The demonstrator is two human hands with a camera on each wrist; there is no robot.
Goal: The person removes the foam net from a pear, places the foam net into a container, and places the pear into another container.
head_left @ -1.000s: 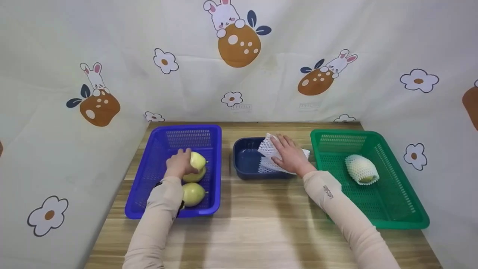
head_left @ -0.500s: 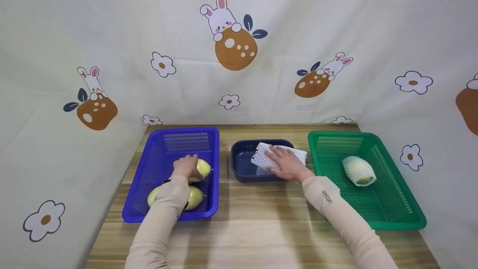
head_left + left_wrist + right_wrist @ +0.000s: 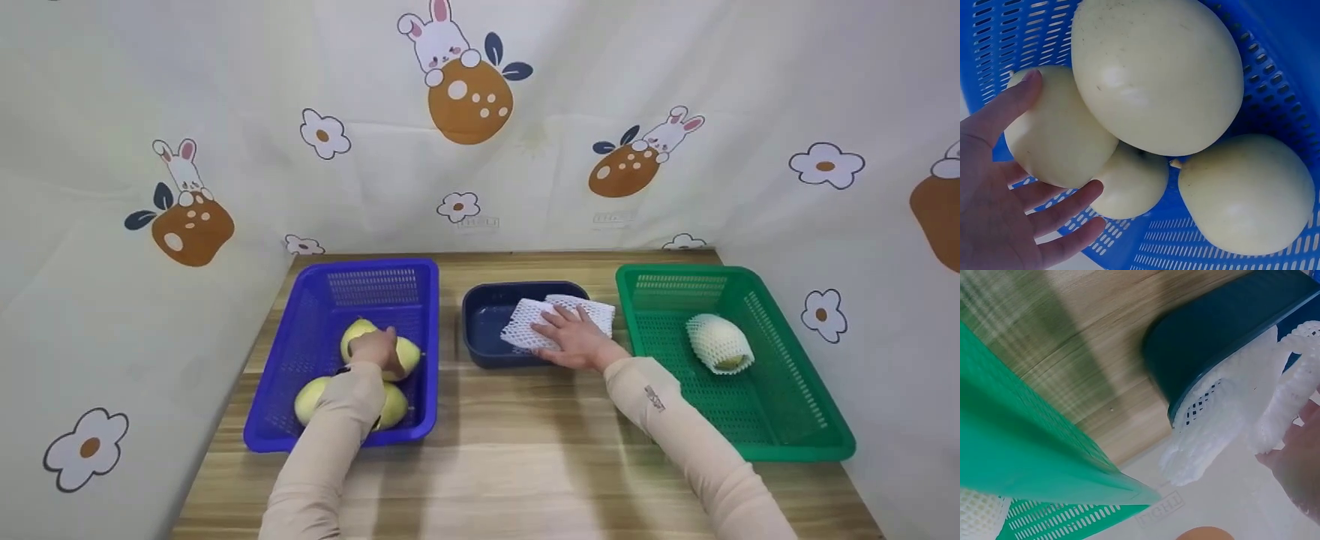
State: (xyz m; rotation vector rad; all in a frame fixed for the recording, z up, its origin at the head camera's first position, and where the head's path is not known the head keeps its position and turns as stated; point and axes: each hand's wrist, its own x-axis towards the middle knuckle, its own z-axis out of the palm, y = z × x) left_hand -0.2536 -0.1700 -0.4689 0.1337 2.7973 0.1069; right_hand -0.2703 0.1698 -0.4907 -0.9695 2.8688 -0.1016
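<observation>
My left hand [image 3: 375,349] is inside the blue basket [image 3: 433,337], its thumb and fingers around a pale yellow-green melon [image 3: 1061,126]. In the left wrist view the thumb lies on one side of that melon, and a finger passes behind it. Other melons [image 3: 1157,73] lie close by in the basket, partly covered by my arm in the head view. My right hand [image 3: 579,343] rests with spread fingers on white foam net sleeves [image 3: 521,324]. These lie over the navy blue box [image 3: 491,358]. Only part of the right hand shows in the right wrist view.
On the right stands a green basket [image 3: 832,452] holding a melon in a foam net [image 3: 718,343]. The navy box sits between the two baskets on the wooden table [image 3: 517,465]. A patterned curtain [image 3: 547,172] encloses the back and sides.
My left hand has moved slightly nearer and right with the melon, uncovering another melon behind it. My right hand has shifted slightly nearer, and the foam sleeves lie flatter.
</observation>
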